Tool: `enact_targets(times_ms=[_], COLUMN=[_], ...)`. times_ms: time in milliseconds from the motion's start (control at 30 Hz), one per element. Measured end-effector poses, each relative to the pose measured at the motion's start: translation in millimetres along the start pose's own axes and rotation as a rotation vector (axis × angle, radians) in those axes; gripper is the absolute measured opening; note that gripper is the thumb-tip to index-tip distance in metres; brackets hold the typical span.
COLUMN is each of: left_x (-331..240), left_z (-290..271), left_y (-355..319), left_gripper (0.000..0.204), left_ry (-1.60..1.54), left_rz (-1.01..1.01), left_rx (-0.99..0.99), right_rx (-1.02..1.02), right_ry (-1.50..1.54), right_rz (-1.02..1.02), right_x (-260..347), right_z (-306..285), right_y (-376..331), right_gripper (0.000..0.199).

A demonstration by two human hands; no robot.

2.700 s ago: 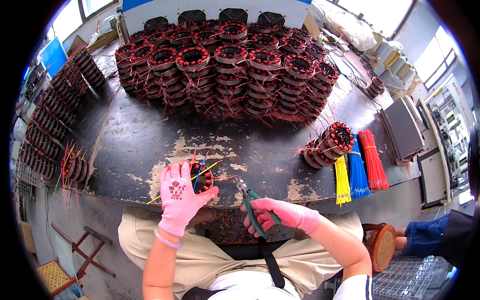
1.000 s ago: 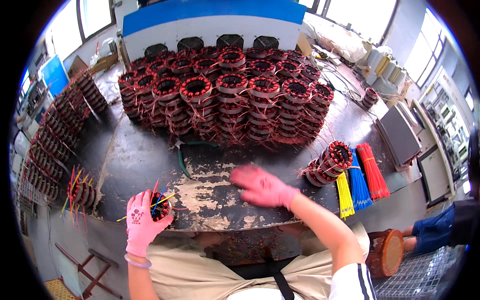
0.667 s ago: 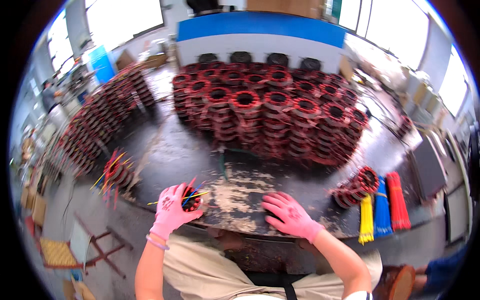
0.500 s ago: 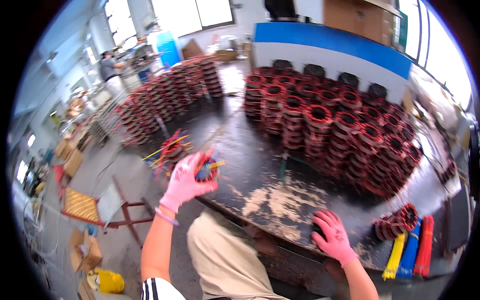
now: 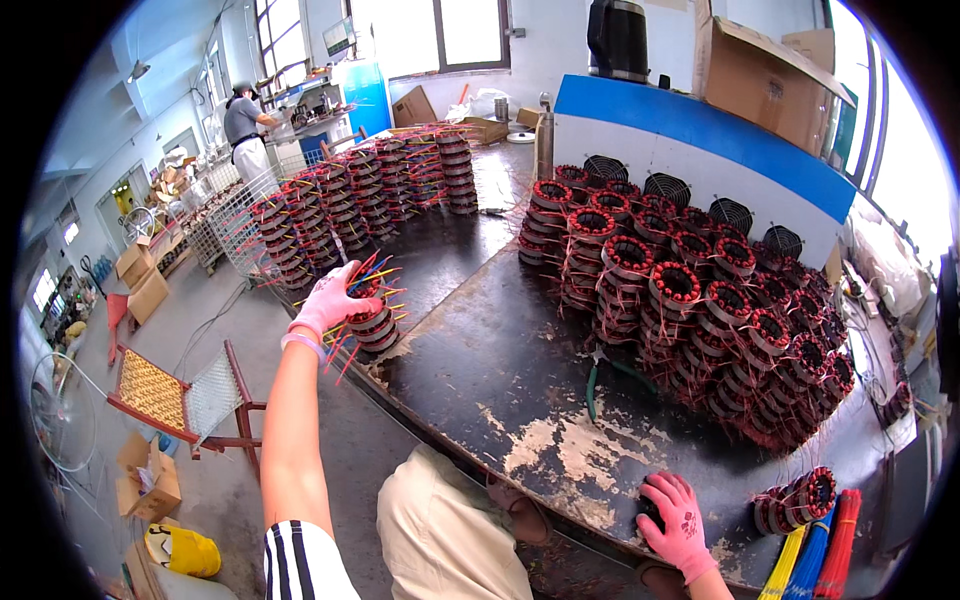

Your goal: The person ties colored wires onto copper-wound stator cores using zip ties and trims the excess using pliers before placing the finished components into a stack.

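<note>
My left hand (image 5: 327, 302), in a pink glove, is closed round the top motor stator (image 5: 364, 290) of a short stack (image 5: 374, 328) at the table's left edge. Red, yellow and blue sleeved leads stick out around it. The palm and part of the grip are hidden. My right hand (image 5: 672, 522), gloved alike, rests by the table's front edge with fingers bent and thumb apart. It appears to hold nothing. To its right, several stators lie on their side in a row (image 5: 796, 502), beside bundles of yellow (image 5: 783, 566), blue (image 5: 812, 558) and red (image 5: 840, 545) sleeving.
Tall stacks of red-wound stators (image 5: 672, 286) crowd the table's right half. More stacks with coloured leads (image 5: 345, 205) stand at the far left. Green-handled pliers (image 5: 594, 388) lie mid-table on the worn black top (image 5: 470, 340). A chair (image 5: 185, 400) stands left; a person (image 5: 246, 135) works beyond.
My left hand has carried the stator away from me, onto the short stack. My right hand stays on the table. The view has shifted and sharpened.
</note>
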State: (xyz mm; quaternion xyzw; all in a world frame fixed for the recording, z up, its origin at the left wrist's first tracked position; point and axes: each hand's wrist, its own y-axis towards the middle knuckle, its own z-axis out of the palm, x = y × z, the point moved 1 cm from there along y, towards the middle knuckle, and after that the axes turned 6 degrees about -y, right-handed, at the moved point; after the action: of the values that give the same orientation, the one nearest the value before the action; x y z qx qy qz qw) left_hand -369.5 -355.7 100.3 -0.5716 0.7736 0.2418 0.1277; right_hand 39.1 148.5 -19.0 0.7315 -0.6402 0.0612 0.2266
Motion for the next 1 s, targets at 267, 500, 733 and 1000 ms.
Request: enact_targets(times_ms=[267, 500, 733, 1000], left_x=[1, -12, -1, -8], left_z=[2, 6, 10, 24], left_y=[-4, -11, -12, -13], left_gripper=[0.105, 0.113, 0.123, 0.121], left_ry=[0.026, 0.161, 0.320, 0.436], left_rz=[-0.008, -0.043, -0.041, -0.028], left_rx=[0.025, 0.064, 0.072, 0.076], right_rx=[0.011, 0.002, -0.011, -0.012], right_ry=[0.011, -0.009, -0.009, -0.033], right_rz=[0.011, 0.022, -0.008, 0.012], right_x=[5, 5, 6, 6], right_z=[0, -2, 3, 1], right_y=[2, 1, 3, -2], right_gripper=[0.047, 0.046, 0.047, 0.047])
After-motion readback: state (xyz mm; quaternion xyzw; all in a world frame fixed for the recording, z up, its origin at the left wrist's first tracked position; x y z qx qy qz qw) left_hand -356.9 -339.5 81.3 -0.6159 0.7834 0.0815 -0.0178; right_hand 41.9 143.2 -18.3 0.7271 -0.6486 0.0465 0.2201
